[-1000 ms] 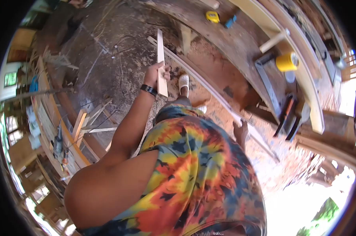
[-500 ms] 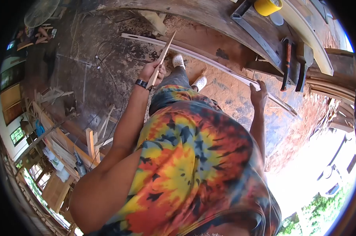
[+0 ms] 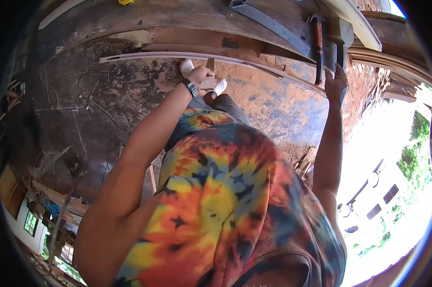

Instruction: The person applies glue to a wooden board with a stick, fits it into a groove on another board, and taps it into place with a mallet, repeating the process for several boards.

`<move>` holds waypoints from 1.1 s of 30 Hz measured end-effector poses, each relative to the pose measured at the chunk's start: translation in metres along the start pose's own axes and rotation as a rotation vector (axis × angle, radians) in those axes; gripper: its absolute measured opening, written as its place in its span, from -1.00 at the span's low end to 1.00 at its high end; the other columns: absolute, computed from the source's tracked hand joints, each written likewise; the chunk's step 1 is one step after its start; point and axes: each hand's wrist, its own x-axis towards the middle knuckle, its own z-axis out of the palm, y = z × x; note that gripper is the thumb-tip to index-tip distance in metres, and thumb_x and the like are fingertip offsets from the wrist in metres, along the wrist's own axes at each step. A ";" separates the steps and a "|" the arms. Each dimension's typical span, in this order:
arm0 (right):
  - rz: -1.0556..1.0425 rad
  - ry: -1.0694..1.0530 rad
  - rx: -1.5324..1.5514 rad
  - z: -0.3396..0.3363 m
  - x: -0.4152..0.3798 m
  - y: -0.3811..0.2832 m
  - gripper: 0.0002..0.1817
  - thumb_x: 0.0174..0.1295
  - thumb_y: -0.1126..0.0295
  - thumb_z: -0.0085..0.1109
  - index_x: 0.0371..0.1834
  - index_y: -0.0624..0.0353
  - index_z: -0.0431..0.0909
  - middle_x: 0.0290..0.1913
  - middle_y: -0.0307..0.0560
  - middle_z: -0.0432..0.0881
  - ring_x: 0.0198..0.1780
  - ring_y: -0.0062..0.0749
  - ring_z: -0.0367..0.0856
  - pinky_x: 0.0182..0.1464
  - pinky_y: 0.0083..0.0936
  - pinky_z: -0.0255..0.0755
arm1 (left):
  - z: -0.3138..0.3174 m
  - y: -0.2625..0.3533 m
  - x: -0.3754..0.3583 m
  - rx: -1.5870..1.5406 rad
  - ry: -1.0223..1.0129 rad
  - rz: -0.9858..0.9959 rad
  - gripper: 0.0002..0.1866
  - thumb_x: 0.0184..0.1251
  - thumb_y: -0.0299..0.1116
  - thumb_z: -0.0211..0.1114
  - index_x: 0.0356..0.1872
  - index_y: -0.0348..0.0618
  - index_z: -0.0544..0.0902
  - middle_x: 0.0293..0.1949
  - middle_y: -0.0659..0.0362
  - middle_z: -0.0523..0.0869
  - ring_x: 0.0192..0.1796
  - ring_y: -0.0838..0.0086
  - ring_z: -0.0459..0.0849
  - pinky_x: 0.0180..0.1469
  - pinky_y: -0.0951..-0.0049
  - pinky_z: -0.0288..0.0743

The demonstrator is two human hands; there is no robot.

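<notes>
In my left hand (image 3: 199,77) is a pale, tapered piece of wood (image 3: 207,83); my fingers are closed around it above my feet. My right hand (image 3: 336,87) is stretched out to the bench edge. Its fingers close at the lower end of a dark-handled tool (image 3: 341,32) with a broad grey-brown head, though the exact grip is hard to make out. Beside that tool lies a claw hammer (image 3: 318,50) with an orange and black handle. A long, pale wooden strip (image 3: 178,56) with a slot near one end extends below the bench, apart from both hands.
On the wooden bench (image 3: 187,21) lie a metal angle bar (image 3: 271,27) and a pale curved board (image 3: 357,24). A yellow object (image 3: 125,2) is cut off at the top. Sawdust covers the floor (image 3: 273,107), where a thin cable (image 3: 103,109) runs at left. Stacked boards (image 3: 393,67) stand at right.
My right hand has let go of the long strip and moved to the dark-handled tool. My left hand still holds the tapered wood, now pointed differently. My view has turned and shifted.
</notes>
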 end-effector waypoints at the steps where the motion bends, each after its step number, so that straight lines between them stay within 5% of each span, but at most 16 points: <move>1: -0.025 -0.015 -0.078 -0.001 0.007 0.006 -0.50 0.15 0.26 0.40 0.16 0.20 0.61 0.10 0.18 0.67 0.15 0.05 0.63 0.17 -0.20 0.49 | 0.016 -0.005 0.016 0.088 -0.017 0.035 -0.87 0.28 -0.39 0.17 -0.43 -0.19 0.55 -0.52 0.06 0.62 -0.56 0.28 0.62 -0.52 0.19 0.52; 3: -0.040 -0.037 -0.160 -0.001 0.015 0.019 -0.46 0.14 0.27 0.40 0.20 0.21 0.58 0.14 0.19 0.65 0.19 0.08 0.60 0.21 -0.18 0.46 | 0.076 -0.002 -0.004 0.115 0.006 -0.024 -0.86 0.36 -0.41 0.17 -0.43 -0.13 0.54 -0.60 0.17 0.56 -0.65 0.42 0.54 -0.65 0.44 0.45; 8: -0.160 -0.055 -0.120 0.004 0.027 0.047 -0.45 0.10 0.30 0.42 0.17 0.26 0.56 0.13 0.22 0.63 0.21 0.12 0.57 0.27 -0.16 0.42 | 0.151 -0.018 0.016 0.052 0.125 -0.082 -0.84 0.35 -0.39 0.17 -0.45 -0.13 0.56 -0.58 0.13 0.61 -0.68 0.38 0.52 -0.71 0.41 0.31; 15: -0.302 -0.151 0.029 0.034 0.034 0.105 -0.40 0.05 0.34 0.42 0.19 0.32 0.52 0.10 0.34 0.61 0.18 0.24 0.55 0.24 -0.10 0.43 | 0.131 -0.062 0.070 -0.081 -0.014 -0.033 -0.82 0.44 -0.30 0.13 -0.30 -0.19 0.58 -0.54 0.10 0.63 -0.66 0.34 0.56 -0.72 0.43 0.37; 17: -0.324 -0.232 0.178 0.031 0.034 0.110 -0.37 0.06 0.36 0.41 0.22 0.36 0.49 0.18 0.37 0.56 0.24 0.28 0.51 0.30 -0.06 0.39 | 0.116 -0.068 0.036 -0.150 0.089 0.074 -0.79 0.47 -0.29 0.09 -0.22 -0.22 0.58 -0.57 0.14 0.60 -0.69 0.44 0.55 -0.73 0.42 0.41; 18: -0.337 -0.264 0.216 0.032 0.036 0.114 -0.37 0.06 0.38 0.40 0.23 0.37 0.48 0.20 0.38 0.54 0.27 0.28 0.48 0.33 -0.06 0.37 | 0.086 -0.086 0.046 -0.052 0.400 0.268 -0.80 0.47 -0.31 0.08 -0.18 -0.22 0.59 -0.54 0.13 0.62 -0.67 0.43 0.57 -0.74 0.41 0.41; 21: -0.254 -0.323 0.263 0.028 0.029 0.113 -0.40 0.11 0.40 0.39 0.24 0.35 0.47 0.21 0.33 0.54 0.28 0.22 0.48 0.32 -0.08 0.37 | 0.088 -0.095 -0.056 -0.520 0.712 0.544 -0.79 0.33 -0.36 0.31 -0.16 -0.31 0.66 -0.25 0.04 0.72 -0.26 0.23 0.74 -0.25 0.21 0.60; 23: -0.237 -0.338 0.311 0.026 0.025 0.107 -0.40 0.11 0.39 0.39 0.23 0.35 0.47 0.19 0.33 0.54 0.23 0.23 0.51 0.28 -0.09 0.38 | 0.111 -0.083 -0.115 -0.529 1.122 0.649 -0.78 0.37 -0.43 0.23 -0.05 -0.34 0.61 -0.15 -0.04 0.71 -0.13 0.16 0.73 -0.10 0.17 0.58; 26: -0.277 -0.282 0.351 0.032 0.022 0.103 -0.42 0.10 0.40 0.38 0.22 0.36 0.48 0.18 0.30 0.55 0.20 0.20 0.53 0.27 -0.11 0.39 | 0.106 -0.085 -0.146 0.114 1.565 1.098 -0.64 0.51 -0.36 0.14 0.17 -0.40 0.48 -0.07 -0.11 0.71 -0.06 0.10 0.72 0.01 0.21 0.55; 29: -0.322 -0.262 0.378 0.030 0.023 0.090 -0.42 0.12 0.41 0.37 0.22 0.38 0.47 0.21 0.29 0.52 0.28 0.17 0.47 0.34 -0.12 0.31 | 0.126 -0.056 -0.143 0.240 1.539 1.287 -0.58 0.52 -0.30 0.15 0.26 -0.33 0.46 0.02 -0.13 0.69 0.01 0.07 0.70 0.05 0.20 0.54; 33: -0.359 -0.260 0.408 0.014 0.025 0.076 -0.44 0.10 0.43 0.36 0.20 0.38 0.48 0.17 0.30 0.54 0.23 0.20 0.50 0.30 -0.10 0.35 | 0.143 0.013 -0.127 0.280 1.395 1.303 -0.54 0.53 -0.31 0.12 0.32 -0.34 0.40 0.12 -0.25 0.63 0.16 -0.10 0.62 0.18 0.10 0.48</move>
